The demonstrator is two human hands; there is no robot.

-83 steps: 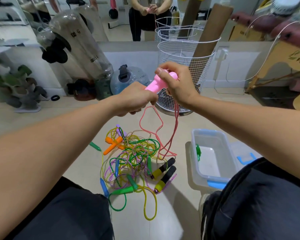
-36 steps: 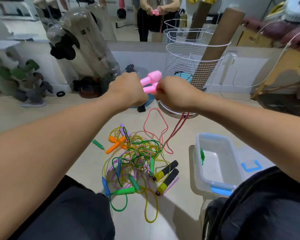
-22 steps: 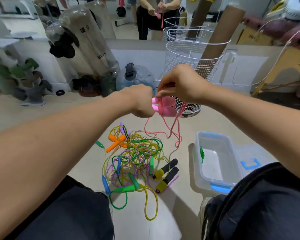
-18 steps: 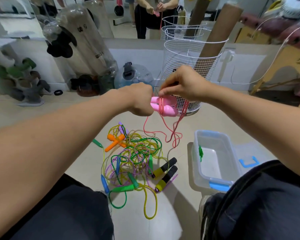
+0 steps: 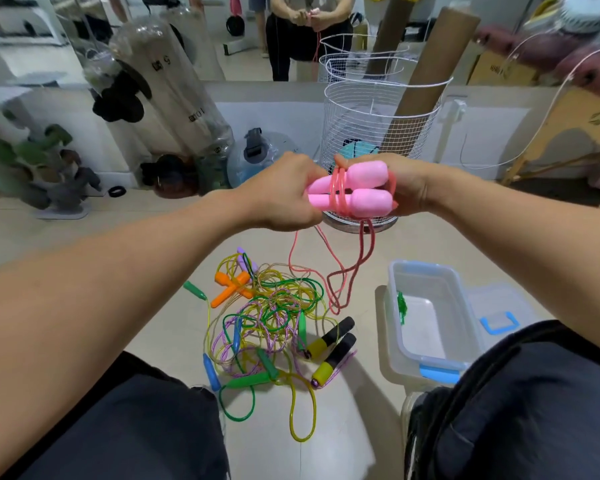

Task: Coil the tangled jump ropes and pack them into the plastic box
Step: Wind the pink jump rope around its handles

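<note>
1. The left hand (image 5: 284,192) is gripping the narrow ends of the two pink handles (image 5: 357,190), fingers curled round them.
2. The right hand (image 5: 407,185) is holding the thick ends of the same handles, fingers wrapped behind them.
3. The pink rope (image 5: 340,188) is sitting wound several turns round the handles; its loose loops are hanging down toward the floor (image 5: 174,258).
4. The tangled ropes (image 5: 271,317) are lying in a heap on the floor between the person's knees.
5. The box (image 5: 426,313) is standing open, just right of the heap, with a small green item (image 5: 401,304) inside.
6. Its lid (image 5: 499,310) is lying beside it.
</note>
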